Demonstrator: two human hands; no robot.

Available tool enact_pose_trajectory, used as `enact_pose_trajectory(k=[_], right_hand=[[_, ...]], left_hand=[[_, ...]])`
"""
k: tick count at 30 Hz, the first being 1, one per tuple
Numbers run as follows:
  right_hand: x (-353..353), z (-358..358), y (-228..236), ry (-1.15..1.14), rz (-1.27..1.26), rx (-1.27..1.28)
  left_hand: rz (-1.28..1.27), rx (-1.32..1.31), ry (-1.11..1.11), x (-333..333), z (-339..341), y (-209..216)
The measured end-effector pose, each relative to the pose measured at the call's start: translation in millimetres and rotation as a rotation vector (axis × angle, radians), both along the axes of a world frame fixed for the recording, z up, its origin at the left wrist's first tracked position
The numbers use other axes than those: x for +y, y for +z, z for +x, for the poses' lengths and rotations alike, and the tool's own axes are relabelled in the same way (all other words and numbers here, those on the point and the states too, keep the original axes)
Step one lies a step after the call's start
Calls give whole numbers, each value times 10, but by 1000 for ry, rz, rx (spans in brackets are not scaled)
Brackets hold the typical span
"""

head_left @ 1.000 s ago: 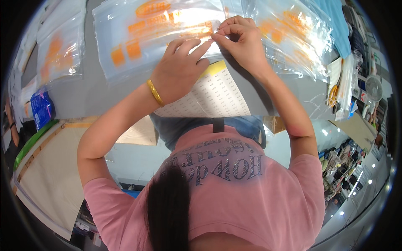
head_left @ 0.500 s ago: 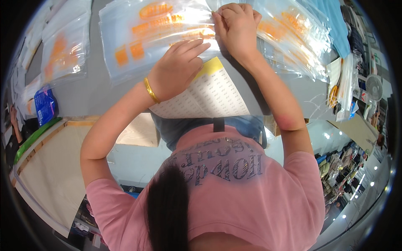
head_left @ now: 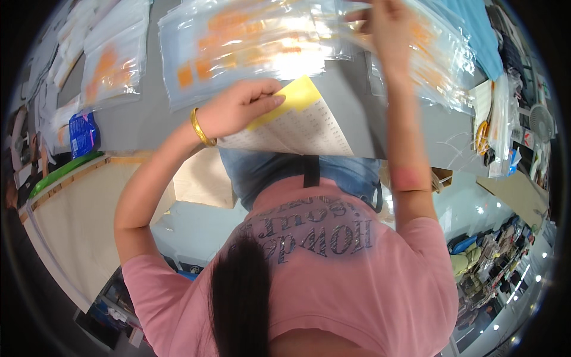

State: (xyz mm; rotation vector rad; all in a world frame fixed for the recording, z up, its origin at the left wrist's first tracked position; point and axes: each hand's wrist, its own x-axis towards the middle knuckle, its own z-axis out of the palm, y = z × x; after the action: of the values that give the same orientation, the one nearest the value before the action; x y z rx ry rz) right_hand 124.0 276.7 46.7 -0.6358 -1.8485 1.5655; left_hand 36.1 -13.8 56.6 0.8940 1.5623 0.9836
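Left hand (head_left: 235, 108): I grip the sticker sheet (head_left: 297, 128), just nearer me than the orange-printed plastic bags (head_left: 178, 56).
Right hand (head_left: 389, 27): blurred, by the right-hand bag pile (head_left: 443, 77); I cannot tell its grasp.
Stickers (head_left: 327, 128): yellow strip (head_left: 300, 94) apparently peeled; many rows left.

Near the left end of the grey tabletop's (head_left: 148, 128) near edge we see a blue packet (head_left: 82, 135); near its right end, orange-handled scissors (head_left: 482, 138). Toward the far right corner we find a light blue cloth (head_left: 476, 38). Beyond the right edge we spot a fan (head_left: 541, 123); below the near edge, a wooden box (head_left: 205, 183).
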Motion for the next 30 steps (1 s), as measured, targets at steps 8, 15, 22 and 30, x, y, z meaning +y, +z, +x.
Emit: enact_pose_trajectory(k=[8, 15, 22, 30], right_hand=[[822, 776, 320, -272, 1405, -195], [-851, 918, 123, 461, 945, -93], [-950, 838, 200, 465, 855, -24], [-480, 290, 106, 325, 127, -335]], left_hand=[[-47, -245, 155, 210, -62, -68], [-165, -383, 179, 288, -85, 42], [-253, -155, 86, 275, -88, -83], [472, 1155, -140, 214, -10, -479]])
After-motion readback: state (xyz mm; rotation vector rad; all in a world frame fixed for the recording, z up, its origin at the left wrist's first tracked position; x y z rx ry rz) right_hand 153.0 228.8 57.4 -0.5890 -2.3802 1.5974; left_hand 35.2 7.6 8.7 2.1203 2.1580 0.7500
